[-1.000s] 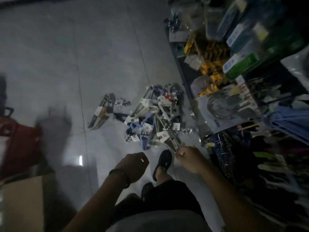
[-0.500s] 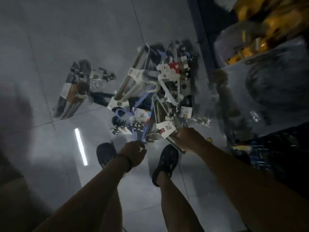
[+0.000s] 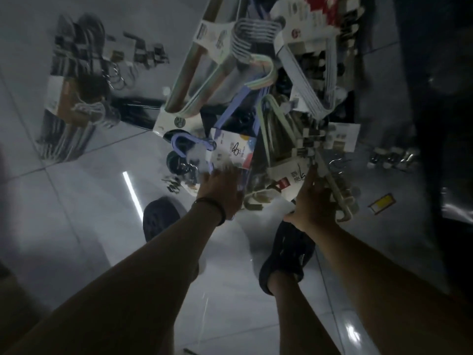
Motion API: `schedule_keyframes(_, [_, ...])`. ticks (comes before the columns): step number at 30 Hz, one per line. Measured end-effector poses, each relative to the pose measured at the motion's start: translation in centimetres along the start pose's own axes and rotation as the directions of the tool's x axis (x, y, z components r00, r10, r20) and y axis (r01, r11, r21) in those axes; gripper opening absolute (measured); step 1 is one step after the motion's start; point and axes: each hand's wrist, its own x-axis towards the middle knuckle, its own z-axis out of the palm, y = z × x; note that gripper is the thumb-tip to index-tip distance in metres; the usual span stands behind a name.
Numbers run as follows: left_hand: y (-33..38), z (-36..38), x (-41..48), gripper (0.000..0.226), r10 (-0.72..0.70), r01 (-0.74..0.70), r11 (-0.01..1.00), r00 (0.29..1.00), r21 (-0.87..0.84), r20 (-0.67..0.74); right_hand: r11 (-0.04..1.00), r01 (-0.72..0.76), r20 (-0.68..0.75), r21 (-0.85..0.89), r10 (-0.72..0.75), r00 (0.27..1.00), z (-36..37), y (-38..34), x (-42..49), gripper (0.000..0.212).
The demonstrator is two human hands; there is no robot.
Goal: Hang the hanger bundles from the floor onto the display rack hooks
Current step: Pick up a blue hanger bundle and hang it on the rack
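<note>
Grips cream hanger bundle (image 3: 341,199) in R hand (image 3: 314,198), axis 11–5 o'clock; reaches L hand (image 3: 220,190), grip blurred, can't tell, to blue bundle (image 3: 231,149) at 12.

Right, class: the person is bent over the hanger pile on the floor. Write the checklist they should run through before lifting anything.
1. Left hand reaches the blue hanger bundle: ok, at its label; grip cannot tell, blurred.
2. Right hand on the cream hanger bundle: ok for contact; grip cannot tell.
3. Both bundles free of the pile: not ok, other bundles lie tangled with them.
4. Left shoe and right shoe off the pile: ok, both on bare floor.
5. Display rack hooks in sight: not ok, none in this view.
</note>
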Motion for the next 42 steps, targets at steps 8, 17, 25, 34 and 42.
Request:
schedule_keyframes(8, [-3.3,5.8,-5.4,0.044,-0.029,0.151,0.958,0.898,-0.245,0.44,0.993,-0.008,-0.097,-0.118,-0.004,0.995,-1.1,1.9,-0.4,0.13])
schedule_keyframes(17, [0.1,-0.7,-6.1,0.045,-0.064,0.316,0.075,0.948,-0.946,0.312,0.816,0.13,0.067,0.563,-0.201,0.977,-4.2,-2.9,-6.1,0.087])
schedule_keyframes(25, [-2.5,-2.9,-3.3,0.068,-0.267,0.259,0.084,0.936,-0.962,0.229,0.653,0.023,0.041,0.757,-0.083,0.996,1.0,-14.3,-8.2,0.079])
schedule_keyframes(34, [-8.2,-0.4,2.7,0.121,-0.2,0.508,0.428,0.86,-0.748,0.47,0.662,-0.154,0.188,0.734,0.02,0.982,3.6,-13.8,3.0,0.071])
schedule_keyframes(42, [-6.3,2.9,3.6,0.12,-0.158,0.432,0.259,0.901,-0.864,0.404,0.141,-0.394,0.412,0.908,-0.145,0.899,1.2,-13.1,6.0,0.012])
